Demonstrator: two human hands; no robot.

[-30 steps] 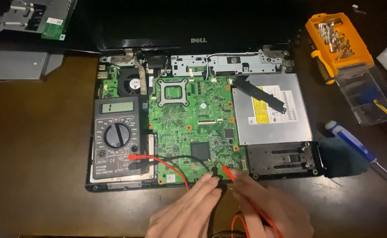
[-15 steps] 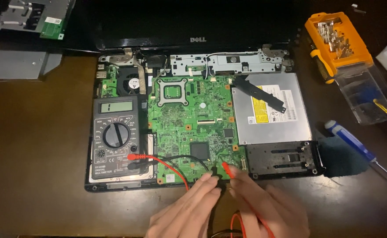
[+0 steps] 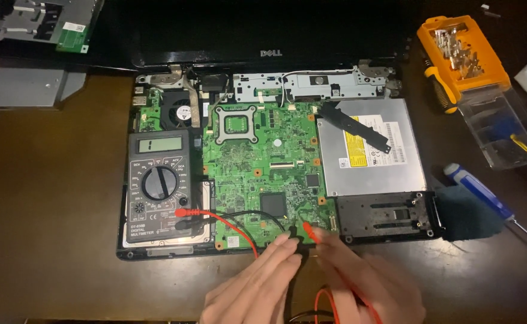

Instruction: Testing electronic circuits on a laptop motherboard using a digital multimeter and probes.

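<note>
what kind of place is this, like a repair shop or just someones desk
Probably a home or hobby electronics repair desk. An opened laptop shows its green motherboard, a multimeter lies on it, and an orange bit set sits nearby.

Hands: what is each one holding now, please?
Left hand: closed on thin black probe.
Right hand: closed on thin red probe.

Green motherboard (image 3: 269,174), grey multimeter (image 3: 158,189) with red lead (image 3: 227,221), orange bit case (image 3: 462,51), blue-handled screwdriver (image 3: 485,195).
</note>
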